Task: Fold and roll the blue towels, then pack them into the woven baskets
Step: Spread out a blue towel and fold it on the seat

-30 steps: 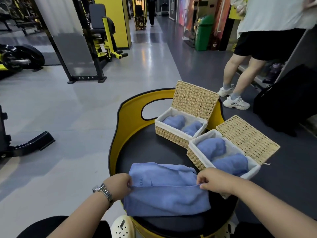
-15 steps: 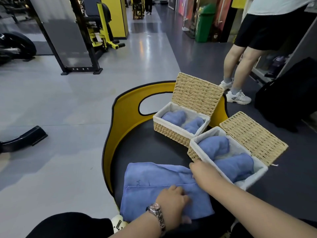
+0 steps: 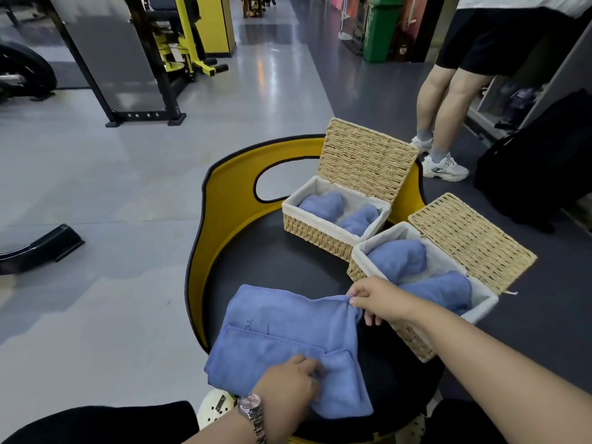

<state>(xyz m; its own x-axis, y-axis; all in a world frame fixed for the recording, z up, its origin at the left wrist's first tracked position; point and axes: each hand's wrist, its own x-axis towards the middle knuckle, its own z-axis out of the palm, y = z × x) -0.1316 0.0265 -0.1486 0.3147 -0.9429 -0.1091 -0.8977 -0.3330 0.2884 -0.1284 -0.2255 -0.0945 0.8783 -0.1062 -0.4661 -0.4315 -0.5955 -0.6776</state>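
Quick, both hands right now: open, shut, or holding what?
Left hand: fingers curled into the near edge of the flat blue towel, gripping it.
Right hand: pinching the same towel's far right corner.

Even indoor light, fairly bright, falls from overhead. The glossy grey floor (image 3: 96, 187) carries pale streaks of glare running down the far aisle (image 3: 275, 62) and softer sheen nearer by. Shadows are weak and diffuse; a faint one lies under the towel (image 3: 288, 334) on the dark tabletop (image 3: 272, 261). The wide-angle lens bends straight lines outward near the borders, and the forearms stretch large at the bottom. Far gym machines (image 3: 179, 46) look slightly soft; the near baskets (image 3: 320, 232) show crisp weave.
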